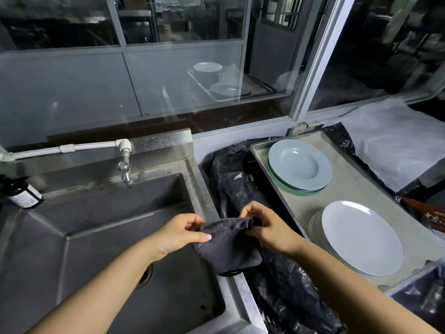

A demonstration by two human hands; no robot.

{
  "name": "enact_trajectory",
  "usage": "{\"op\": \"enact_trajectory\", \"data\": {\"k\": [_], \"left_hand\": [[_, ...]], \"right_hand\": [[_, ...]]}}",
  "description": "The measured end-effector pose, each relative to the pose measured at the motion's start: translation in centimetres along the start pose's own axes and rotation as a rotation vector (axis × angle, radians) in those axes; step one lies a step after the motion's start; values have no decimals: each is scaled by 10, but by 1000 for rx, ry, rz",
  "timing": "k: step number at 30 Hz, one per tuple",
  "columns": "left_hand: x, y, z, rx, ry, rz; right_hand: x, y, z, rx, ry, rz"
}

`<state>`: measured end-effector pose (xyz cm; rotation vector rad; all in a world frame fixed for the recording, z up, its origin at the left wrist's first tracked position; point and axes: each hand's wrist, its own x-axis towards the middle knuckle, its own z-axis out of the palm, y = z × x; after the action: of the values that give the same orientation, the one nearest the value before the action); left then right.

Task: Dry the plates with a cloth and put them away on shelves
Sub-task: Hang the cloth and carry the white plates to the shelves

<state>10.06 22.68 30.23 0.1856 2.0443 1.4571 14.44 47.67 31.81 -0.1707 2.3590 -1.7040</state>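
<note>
Grey cloth [228, 244] pinched by both left hand [179, 233] and right hand [266, 227] over the sink edge; prep stage. Next, I'd guess, grab a plate from the white stack [358, 239] at 3 o'clock.

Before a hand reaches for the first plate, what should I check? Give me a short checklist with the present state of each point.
1. Cloth held by both hands: ok, left hand and right hand pinch its top edge.
2. Cloth opened flat: not ok, it hangs bunched.
3. White plates close to right hand: ok.
4. Blue plates stacked on the tray: ok.
5. Plates wet: cannot tell.
6. Shelves in view: not ok.
</note>
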Motion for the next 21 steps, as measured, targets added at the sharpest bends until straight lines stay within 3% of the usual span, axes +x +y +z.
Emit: {"op": "enact_trajectory", "data": {"k": [7, 11, 15, 21], "left_hand": [[1, 14, 5, 740, 201, 310], [-7, 16, 4, 635, 160, 313], [-22, -25, 33, 427, -10, 93], [-51, -99, 108, 312, -67, -152]], "right_hand": [[14, 6, 0, -439, 75, -73], [11, 7, 1, -441, 152, -99], [-17, 39, 5, -542, -66, -64], [-72, 107, 23, -582, -311, 117]]}}
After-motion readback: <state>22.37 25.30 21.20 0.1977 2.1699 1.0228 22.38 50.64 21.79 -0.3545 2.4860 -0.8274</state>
